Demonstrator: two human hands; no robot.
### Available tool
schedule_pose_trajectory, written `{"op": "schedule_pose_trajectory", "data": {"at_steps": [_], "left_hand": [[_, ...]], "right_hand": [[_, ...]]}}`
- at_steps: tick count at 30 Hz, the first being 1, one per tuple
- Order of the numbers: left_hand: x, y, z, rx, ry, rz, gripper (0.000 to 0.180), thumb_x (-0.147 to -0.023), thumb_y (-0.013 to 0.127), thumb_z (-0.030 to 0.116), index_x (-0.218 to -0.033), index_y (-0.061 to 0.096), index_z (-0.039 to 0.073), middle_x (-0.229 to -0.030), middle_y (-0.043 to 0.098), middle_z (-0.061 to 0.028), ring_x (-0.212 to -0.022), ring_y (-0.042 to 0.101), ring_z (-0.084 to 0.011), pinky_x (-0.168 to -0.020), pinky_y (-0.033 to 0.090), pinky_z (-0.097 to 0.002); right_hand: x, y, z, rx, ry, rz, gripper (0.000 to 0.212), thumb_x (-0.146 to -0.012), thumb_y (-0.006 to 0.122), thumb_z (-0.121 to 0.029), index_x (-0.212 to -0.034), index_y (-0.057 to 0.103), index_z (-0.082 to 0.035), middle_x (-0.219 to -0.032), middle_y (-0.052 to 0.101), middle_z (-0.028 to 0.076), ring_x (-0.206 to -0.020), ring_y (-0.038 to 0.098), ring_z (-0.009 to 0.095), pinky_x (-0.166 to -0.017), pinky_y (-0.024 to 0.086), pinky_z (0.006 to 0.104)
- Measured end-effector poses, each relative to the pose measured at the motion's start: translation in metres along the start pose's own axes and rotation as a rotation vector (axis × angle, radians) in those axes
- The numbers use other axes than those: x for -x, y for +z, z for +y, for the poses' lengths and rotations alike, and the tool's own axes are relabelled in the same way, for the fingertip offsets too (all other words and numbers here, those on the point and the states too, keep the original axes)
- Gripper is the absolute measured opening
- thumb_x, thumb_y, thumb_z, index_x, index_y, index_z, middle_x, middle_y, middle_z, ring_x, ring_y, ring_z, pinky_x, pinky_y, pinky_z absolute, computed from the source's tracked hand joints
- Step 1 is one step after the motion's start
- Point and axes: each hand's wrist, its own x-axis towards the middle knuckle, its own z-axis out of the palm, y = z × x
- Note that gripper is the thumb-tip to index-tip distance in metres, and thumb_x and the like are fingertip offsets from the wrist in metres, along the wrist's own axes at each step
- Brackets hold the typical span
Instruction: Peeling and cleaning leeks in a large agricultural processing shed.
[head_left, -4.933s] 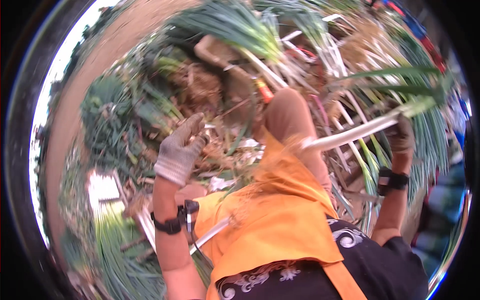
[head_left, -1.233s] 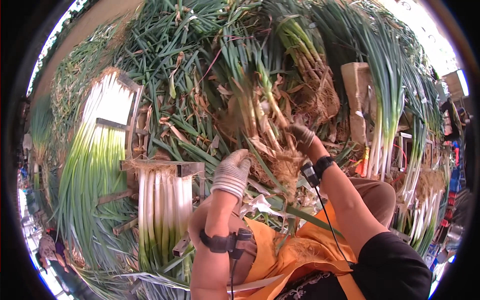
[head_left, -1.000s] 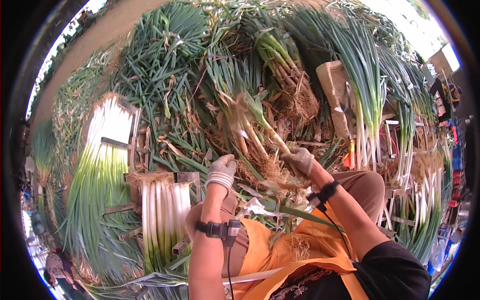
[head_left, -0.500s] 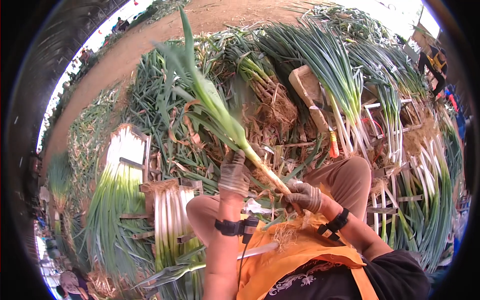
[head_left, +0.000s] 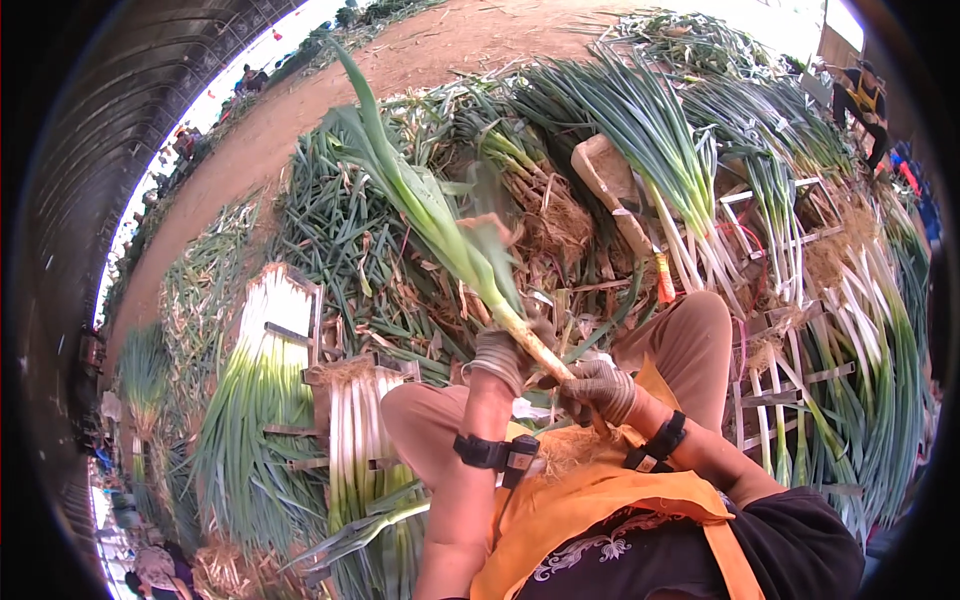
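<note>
A large green onion (head_left: 425,212) slants up from my lap toward the upper left, its white stalk low and its leaves high. My gloved right hand (head_left: 600,392) is closed round the stalk close to the root end. Farther up, my gloved left hand (head_left: 503,358) is at the stalk, its fingers curled against it and partly hidden. Beside the held stalk, a loose leaf and a brown husk are blurred by motion. Across my lap on the orange apron (head_left: 590,500) lie stringy roots, and a second green onion (head_left: 385,525) passes behind my left forearm.
To my left, trimmed green onions fill a metal-framed rack (head_left: 270,330), with another white-stalked bundle (head_left: 355,425) nearer. Ahead lie heaped leaves (head_left: 350,220), an untrimmed bunch (head_left: 540,190) and a tan crate (head_left: 610,185). More bundles (head_left: 860,340) stand right. A person (head_left: 863,110) is far right.
My left hand has slid down the stalk, closer to my right hand. The leaf and husk beside the stalk have shifted. The whole view has turned slightly.
</note>
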Motion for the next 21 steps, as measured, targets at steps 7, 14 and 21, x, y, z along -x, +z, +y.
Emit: {"op": "schedule_pose_trajectory", "data": {"at_steps": [7,14,21], "left_hand": [[0.031,0.035,0.011,-1.05,0.203,0.238,0.013,-0.086,0.053,0.014,-0.092,0.053,0.003,-0.091,0.057,-0.0104,-0.086,0.06,-0.0221,-0.075,0.053,-0.0344],[0.054,0.052,0.042,-1.471,0.151,0.505,0.021,-0.087,0.052,0.016,-0.073,0.059,0.002,-0.055,0.057,-0.0045,-0.047,0.054,-0.0106,-0.042,0.043,-0.0232],[0.061,0.062,0.016,-1.996,0.49,0.007,0.012,-0.08,0.053,0.01,-0.072,0.058,0.002,-0.062,0.056,-0.0133,-0.054,0.055,-0.0234,-0.051,0.044,-0.0315]], "right_hand": [[0.009,0.0,-0.008,0.12,-0.063,0.122,0.039,-0.081,0.061,-0.025,-0.107,0.057,0.004,-0.061,0.053,0.001,-0.047,0.049,0.009,-0.043,0.039,0.0218],[0.021,0.027,-0.02,0.215,-0.025,0.114,0.021,-0.08,0.06,-0.022,-0.089,0.06,-0.003,-0.06,0.049,-0.003,-0.05,0.044,0.006,-0.044,0.035,0.0217],[0.018,0.023,-0.004,0.379,0.008,0.273,0.029,-0.079,0.064,-0.022,-0.098,0.061,-0.001,-0.066,0.055,-0.002,-0.054,0.047,0.005,-0.047,0.038,0.0226]]}}
